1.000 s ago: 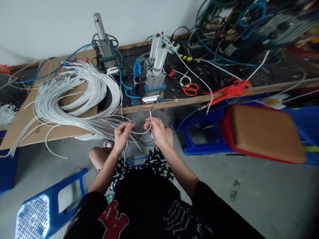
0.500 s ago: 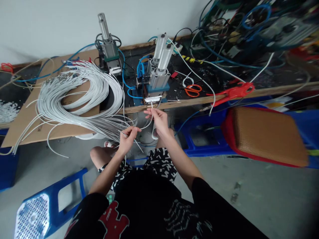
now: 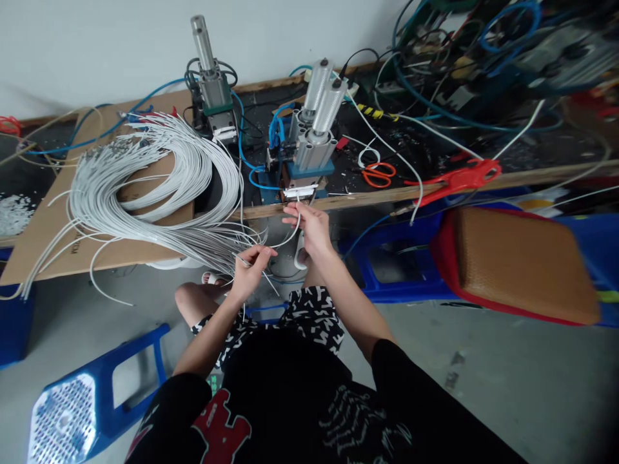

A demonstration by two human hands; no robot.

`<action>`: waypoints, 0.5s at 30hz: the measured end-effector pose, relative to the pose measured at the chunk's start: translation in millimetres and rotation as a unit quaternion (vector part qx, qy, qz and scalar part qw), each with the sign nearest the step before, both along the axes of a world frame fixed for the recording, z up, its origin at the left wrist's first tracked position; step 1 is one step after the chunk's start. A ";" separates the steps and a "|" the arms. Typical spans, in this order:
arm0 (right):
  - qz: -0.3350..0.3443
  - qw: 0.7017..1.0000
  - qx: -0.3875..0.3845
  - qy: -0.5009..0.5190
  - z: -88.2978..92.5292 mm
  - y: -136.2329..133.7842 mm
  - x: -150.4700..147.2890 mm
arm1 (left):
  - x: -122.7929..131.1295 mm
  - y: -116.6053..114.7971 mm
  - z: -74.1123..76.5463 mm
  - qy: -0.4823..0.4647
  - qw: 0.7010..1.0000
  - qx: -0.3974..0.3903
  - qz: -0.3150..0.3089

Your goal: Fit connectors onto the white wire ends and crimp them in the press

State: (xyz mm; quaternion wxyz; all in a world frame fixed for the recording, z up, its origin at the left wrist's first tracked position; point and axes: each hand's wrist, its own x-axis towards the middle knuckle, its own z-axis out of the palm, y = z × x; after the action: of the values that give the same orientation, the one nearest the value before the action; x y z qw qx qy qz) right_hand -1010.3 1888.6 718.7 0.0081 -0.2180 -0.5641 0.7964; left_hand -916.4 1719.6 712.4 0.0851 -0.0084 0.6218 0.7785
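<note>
The right hand (image 3: 312, 229), grip narrow, pinches 1 wire (image 3: 289, 241) — upper end at the front of the press (image 3: 312, 154), by the desk (image 3: 264, 211) edge — and the left hand (image 3: 250, 269) pinches it lower down.

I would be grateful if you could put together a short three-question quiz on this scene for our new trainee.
1. True or false: the right hand grips a white cable close to the twin-cylinder machine.
2. Multiple choice: what colour are the handles of the scissors? A) green, B) orange, C) blue.
3. Fill in the blank: most of the large bundle of white cables lies on a sheet of brown ____.

Key: 1. True. 2. B. 3. cardboard.
</note>
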 end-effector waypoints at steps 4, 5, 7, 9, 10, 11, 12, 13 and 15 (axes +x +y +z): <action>0.004 0.999 -0.039 -0.021 3.4 -2.3 -0.4 | -0.3 0.3 -1.1 -0.002 1.000 -0.004 0.001; 0.004 0.999 -0.046 -0.024 3.7 -2.7 -0.7 | -0.4 0.4 -0.8 -0.003 1.000 -0.008 0.002; 0.002 0.998 -0.053 -0.026 3.7 -3.4 -1.7 | -0.5 0.6 0.1 -0.005 1.000 -0.016 0.001; -0.001 0.998 -0.057 -0.025 3.6 -4.1 -2.7 | -0.4 0.5 1.3 -0.006 1.000 -0.020 0.000; -0.003 0.998 -0.059 -0.025 3.7 -4.6 -3.1 | -0.3 0.4 1.8 -0.005 1.000 -0.019 0.000; -0.003 0.998 -0.061 -0.025 3.9 -5.0 -3.5 | -0.2 0.3 2.3 -0.003 1.000 -0.018 0.000; -0.005 0.998 -0.063 -0.027 4.2 -5.4 -3.9 | -0.1 0.2 2.7 -0.001 1.000 -0.017 0.001; -0.006 0.998 -0.064 -0.028 4.5 -5.8 -4.1 | 0.0 0.1 2.9 0.002 1.000 -0.017 0.002; -0.009 0.997 -0.068 -0.029 5.1 -6.5 -4.6 | 0.3 0.0 3.1 0.005 1.000 -0.017 0.004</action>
State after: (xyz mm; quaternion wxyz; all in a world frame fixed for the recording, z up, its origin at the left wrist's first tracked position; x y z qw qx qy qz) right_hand -1014.9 1882.2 723.8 -0.0164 -0.2462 -0.5067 0.8261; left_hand -916.2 1719.5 715.5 0.0793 -0.0085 0.6354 0.7681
